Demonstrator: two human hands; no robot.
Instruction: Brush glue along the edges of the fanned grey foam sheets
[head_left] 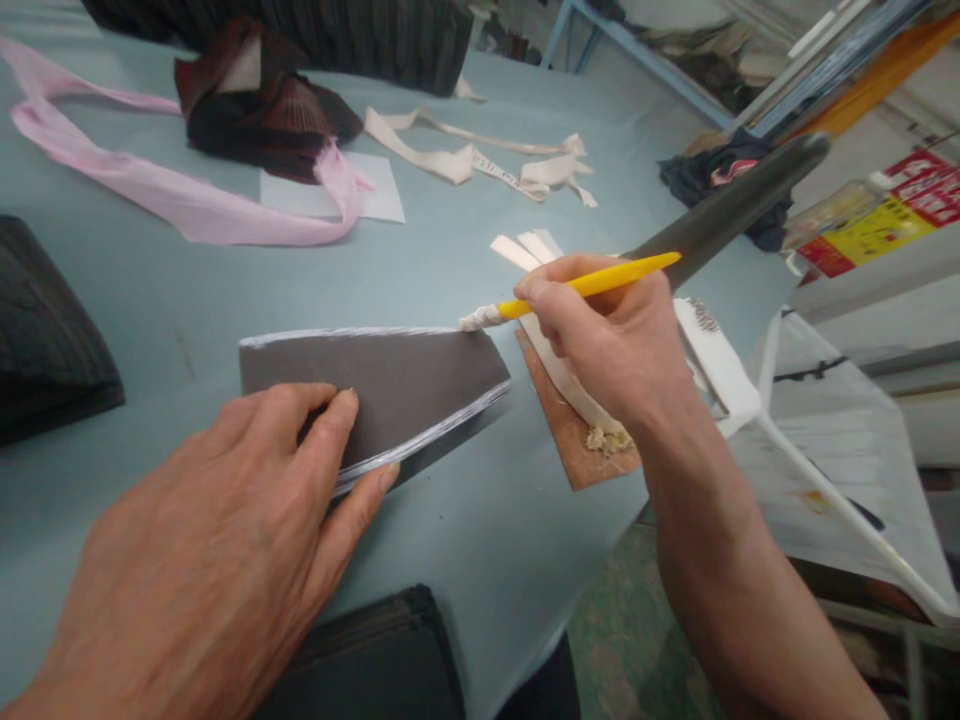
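Note:
My right hand (600, 320) pinches a yellow-handled brush (600, 284). The brush's whitish, clumped tip touches the upper edge of a dark grey flat piece (420, 375), near its right end. This piece tapers to the right, and its long edges show white stripes, with several layers visible along the lower one. My left hand (247, 510) holds it against the table, fingers curled on its top and thumb at the lower edge. Below my right hand lies a brown board (574, 465) with a pale strip and a yellowish crumbly lump (609, 440). Its far part is covered by my hand.
On the pale blue-green table (442, 260) lie a pink cloth strip (202, 215), a dark red bundle (262, 110) and cream strips (450, 160). Dark stacked pieces (52, 330) stand left, others (382, 650) at the front. A dark tapered rod (731, 205) juts out rightward.

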